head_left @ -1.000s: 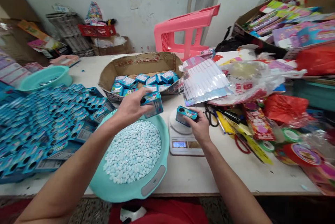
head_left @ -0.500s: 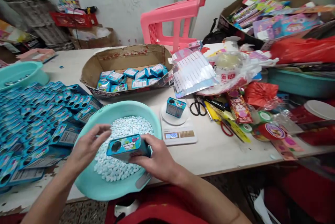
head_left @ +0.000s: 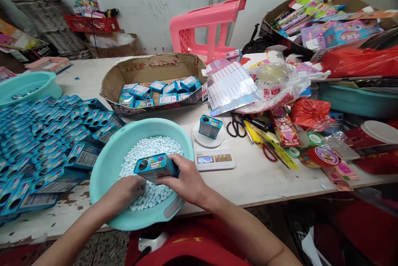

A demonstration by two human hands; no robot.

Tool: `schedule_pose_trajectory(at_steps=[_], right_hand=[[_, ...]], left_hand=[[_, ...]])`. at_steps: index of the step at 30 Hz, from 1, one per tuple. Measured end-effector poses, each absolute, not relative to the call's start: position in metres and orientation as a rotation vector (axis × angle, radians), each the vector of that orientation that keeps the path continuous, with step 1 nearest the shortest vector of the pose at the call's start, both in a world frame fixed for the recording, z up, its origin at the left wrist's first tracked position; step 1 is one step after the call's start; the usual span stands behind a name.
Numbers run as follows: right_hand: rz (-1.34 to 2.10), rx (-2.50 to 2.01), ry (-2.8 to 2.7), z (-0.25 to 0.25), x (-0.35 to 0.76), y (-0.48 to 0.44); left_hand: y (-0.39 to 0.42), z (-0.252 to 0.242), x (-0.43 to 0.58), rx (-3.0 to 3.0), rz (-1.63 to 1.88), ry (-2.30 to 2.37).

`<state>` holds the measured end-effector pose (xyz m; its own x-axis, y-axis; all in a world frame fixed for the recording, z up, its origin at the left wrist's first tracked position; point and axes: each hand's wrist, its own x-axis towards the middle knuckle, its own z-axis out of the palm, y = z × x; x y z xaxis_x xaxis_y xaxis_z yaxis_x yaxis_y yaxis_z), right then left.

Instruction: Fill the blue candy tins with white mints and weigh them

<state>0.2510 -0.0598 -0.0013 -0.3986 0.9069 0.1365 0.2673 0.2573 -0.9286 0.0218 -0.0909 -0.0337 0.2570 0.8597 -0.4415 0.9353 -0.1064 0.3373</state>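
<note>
A turquoise basin point(head_left: 105, 175) holds a layer of small pale blue candies point(head_left: 149, 199). My left hand point(head_left: 130, 189) is down among the candies, its fingers curled and their tips hidden. Above the basin's right part, my right hand point(head_left: 186, 177) grips a blue candy box point(head_left: 155, 166) by its right end, with the round dark hole on the left. On a white digital scale point(head_left: 217, 162), just right of the basin, another blue box point(head_left: 210, 126) rests on the round plate.
Many blue boxes point(head_left: 46, 141) stand in rows at the left. Behind the basin, a cardboard tray point(head_left: 130, 69) holds several blue boxes. Black scissors point(head_left: 235, 127), a yellow cutter, tape rolls and plastic bags lie right of the scale. A pink stool point(head_left: 205, 21) stands behind.
My left hand has moved down and right into the candies, its fingers now curled. My right hand still holds the box, which appears slightly higher and farther right.
</note>
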Motion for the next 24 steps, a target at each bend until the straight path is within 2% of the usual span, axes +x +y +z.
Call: schedule_pose_trajectory(at_steps=[4,10,12,19,24], right_hand=[[1.171,-1.080,-1.791,-0.001,0.250,-0.058],[1.196,-1.065,-1.819,-0.002,0.248,-0.053],[1.194,-1.044,-1.850,-0.001,0.245,-0.053],[1.212,-1.036,-1.867,0.001,0.238,-0.058],[1.252,-1.015,-1.834,0.000,0.240,-0.054]], left_hand=[[-0.092,-0.023,0.016,1.938,-0.106,1.617],[-0.089,0.042,0.009,1.685,0.613,1.696],[-0.087,0.062,0.017,1.740,0.756,1.666],[-0.076,0.082,0.042,1.866,0.730,1.450],[-0.075,0.073,0.029,1.647,0.983,1.465]])
